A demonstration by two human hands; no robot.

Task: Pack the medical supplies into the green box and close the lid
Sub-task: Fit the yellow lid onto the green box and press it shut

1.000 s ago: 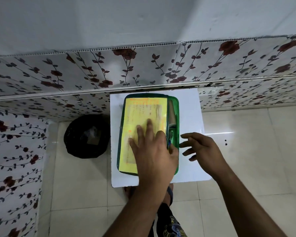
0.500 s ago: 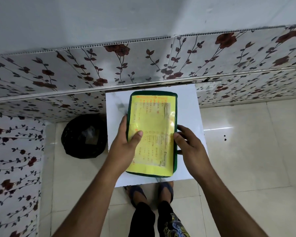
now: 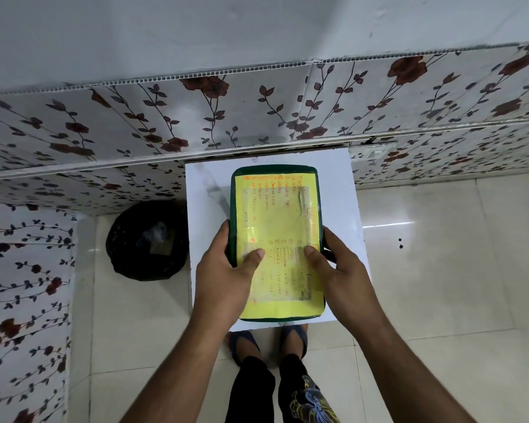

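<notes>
Head view: left hand [image 3: 226, 276] and right hand [image 3: 338, 270] clasping green box [image 3: 233, 227] sides, thumbs pressing yellow-labelled lid [image 3: 277, 215]; likely rigid, light plastic; gripping long edges.

Box [image 3: 275, 209] on table [image 3: 208, 209]; bin [image 3: 147, 239] left of table; wall [image 3: 257, 111] behind.

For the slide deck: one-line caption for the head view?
Both hands, left hand and right hand, press the yellow-labelled lid onto the green box on a white table.

Lid [image 3: 275, 227] hides contents; its orange handwriting illegible.
</notes>
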